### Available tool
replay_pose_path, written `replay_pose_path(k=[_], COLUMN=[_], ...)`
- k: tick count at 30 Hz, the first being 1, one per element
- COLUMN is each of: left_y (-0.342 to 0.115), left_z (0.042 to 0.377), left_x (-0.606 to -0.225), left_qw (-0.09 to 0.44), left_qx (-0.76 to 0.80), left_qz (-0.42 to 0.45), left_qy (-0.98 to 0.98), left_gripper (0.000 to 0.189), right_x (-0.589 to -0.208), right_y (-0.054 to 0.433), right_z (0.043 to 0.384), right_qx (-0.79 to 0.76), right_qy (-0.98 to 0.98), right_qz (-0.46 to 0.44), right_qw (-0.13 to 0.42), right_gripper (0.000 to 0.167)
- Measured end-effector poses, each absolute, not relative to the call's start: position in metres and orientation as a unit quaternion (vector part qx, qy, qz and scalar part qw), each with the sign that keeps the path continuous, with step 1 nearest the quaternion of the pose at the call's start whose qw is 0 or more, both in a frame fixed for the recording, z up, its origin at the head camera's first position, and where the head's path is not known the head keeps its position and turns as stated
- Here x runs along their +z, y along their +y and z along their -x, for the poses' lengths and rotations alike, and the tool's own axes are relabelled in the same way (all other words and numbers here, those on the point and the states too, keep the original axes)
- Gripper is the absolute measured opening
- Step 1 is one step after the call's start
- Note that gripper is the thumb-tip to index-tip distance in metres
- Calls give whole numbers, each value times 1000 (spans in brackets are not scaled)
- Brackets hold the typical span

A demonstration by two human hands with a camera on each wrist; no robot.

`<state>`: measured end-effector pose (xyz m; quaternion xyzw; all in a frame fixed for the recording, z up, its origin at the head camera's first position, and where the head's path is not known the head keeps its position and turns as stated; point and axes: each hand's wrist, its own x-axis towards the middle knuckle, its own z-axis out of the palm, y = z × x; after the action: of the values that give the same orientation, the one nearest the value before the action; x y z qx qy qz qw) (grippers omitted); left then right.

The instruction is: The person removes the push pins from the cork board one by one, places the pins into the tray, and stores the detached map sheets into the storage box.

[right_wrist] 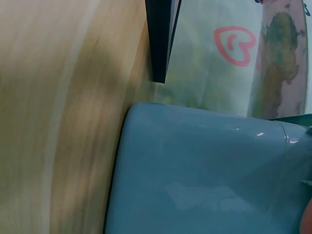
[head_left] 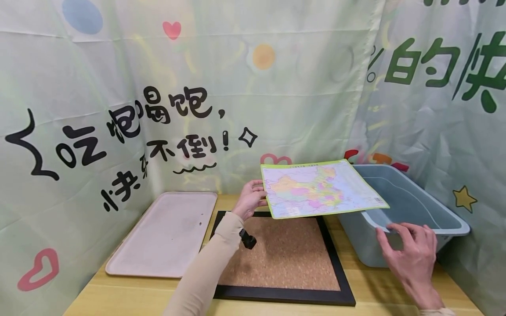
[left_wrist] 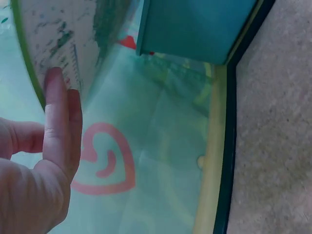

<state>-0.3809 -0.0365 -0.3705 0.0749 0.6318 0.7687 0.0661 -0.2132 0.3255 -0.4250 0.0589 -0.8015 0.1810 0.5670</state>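
My left hand (head_left: 250,199) pinches the left edge of a thin, colourful map sheet (head_left: 306,189) with a yellow-green border. The map is raised above a black-framed cork board (head_left: 288,254), and its right end reaches over a grey-blue plastic bin (head_left: 365,243). In the left wrist view, fingers (left_wrist: 57,117) lie on one face of the map (left_wrist: 63,39), with the thumb on the other side. My right hand (head_left: 413,252) is at the bin's near rim, fingers loosely bent and apart from the map. Whether its fingertips touch the rim I cannot tell.
A pale pink tray (head_left: 162,237) lies left of the cork board on the wooden table (head_left: 130,294). Behind and to the right hangs a printed fabric backdrop (head_left: 221,57) with lettering. A black wrist device (head_left: 247,239) sits at my left wrist.
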Motion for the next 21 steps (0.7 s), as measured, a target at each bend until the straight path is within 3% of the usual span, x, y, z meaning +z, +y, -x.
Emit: replay_pose_path(k=[12, 21], left_y=[-6, 15], left_z=[381, 382], left_x=[-353, -337], left_qw=[92, 70], left_qx=[757, 739], left_qz=[-100, -111], left_qy=[640, 661], left_gripper=[60, 60], right_x=[-425, -424], right_y=[327, 326], right_z=[210, 212], right_qx=[173, 176], right_qy=[-811, -807], right_qz=[-54, -60], right_qw=[557, 560], right_gripper=[71, 71])
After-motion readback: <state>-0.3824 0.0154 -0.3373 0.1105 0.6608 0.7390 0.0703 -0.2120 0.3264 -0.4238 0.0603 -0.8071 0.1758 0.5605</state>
